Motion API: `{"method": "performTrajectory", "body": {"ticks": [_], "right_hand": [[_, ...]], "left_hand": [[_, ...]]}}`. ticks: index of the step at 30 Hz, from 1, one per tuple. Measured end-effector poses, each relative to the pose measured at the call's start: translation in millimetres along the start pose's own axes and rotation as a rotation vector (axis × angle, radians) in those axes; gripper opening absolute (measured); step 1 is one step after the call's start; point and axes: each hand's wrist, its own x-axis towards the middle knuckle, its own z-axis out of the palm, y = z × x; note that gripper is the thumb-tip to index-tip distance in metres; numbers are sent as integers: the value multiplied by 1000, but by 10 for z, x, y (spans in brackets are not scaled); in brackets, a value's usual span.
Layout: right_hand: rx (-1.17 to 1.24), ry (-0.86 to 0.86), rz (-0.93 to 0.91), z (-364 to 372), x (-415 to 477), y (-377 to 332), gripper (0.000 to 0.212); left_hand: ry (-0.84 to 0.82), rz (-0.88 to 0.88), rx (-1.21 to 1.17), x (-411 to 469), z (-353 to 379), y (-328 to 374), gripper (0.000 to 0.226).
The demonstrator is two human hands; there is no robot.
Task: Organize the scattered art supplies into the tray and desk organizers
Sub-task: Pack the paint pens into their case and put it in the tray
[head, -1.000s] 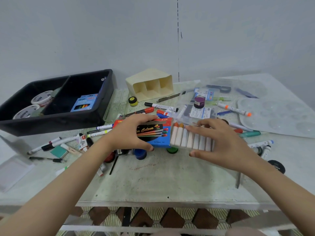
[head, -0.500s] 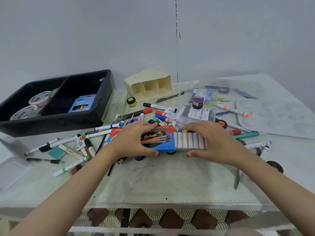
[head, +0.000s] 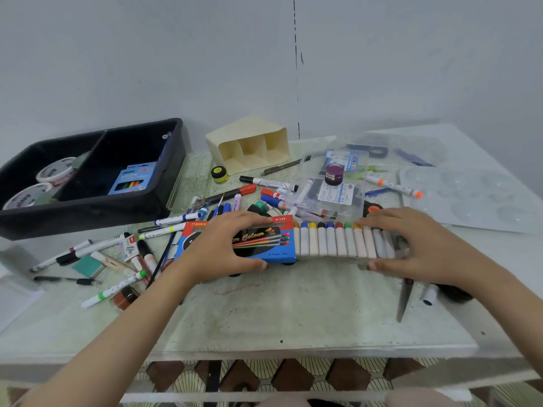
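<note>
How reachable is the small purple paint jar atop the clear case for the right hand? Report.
Probably yes: the purple jar stands uncovered just beyond the right hand, though that hand must first release the white tubes.

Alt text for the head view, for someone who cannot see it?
A person's left hand grips a blue-and-red paint box while the right hand holds the row of paint tubes sticking out of it, amid scattered markers on a table; a black tray sits back left.
</note>
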Motion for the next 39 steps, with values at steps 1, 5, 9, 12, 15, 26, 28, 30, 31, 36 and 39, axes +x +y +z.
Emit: {"method": "performTrajectory", "body": {"ticks": [1,5,9,12,15,26,28,30,31,36,39], "right_hand": [[5,5,-7,1,14,-8,64],[40,19,-44,38,79,-69,61],[47,30,-85,102,172,-171,66],[71,38,-119,168,240,-232,68],[84,12,-116,217,237,-235,69],[102,-6,0,85,57,-44,77],[106,-13,6,82,68,-39,77],[123,-12,19,83,78,-37,76],[141,-9,27,89,81,-41,76],[191,11,-7,162,144,-137,72],[164,-1,-25,234,205,-231,76]], "left_hand": [[2,4,-3,4,1,2,64],[5,16,-28,20,5,48,60],[8,12,-51,39,55,108,63],[3,14,-45,42,71,144,65],[-26,-11,-39,41,67,127,70],[-12,-57,-36,-67,-50,-54,70],[1,-55,-57,-62,-46,-56,71],[18,-42,-57,-62,-38,-55,71],[31,-34,-58,-65,-32,-52,70],[57,10,-48,-46,29,23,72],[52,27,-33,-19,77,80,73]]}}
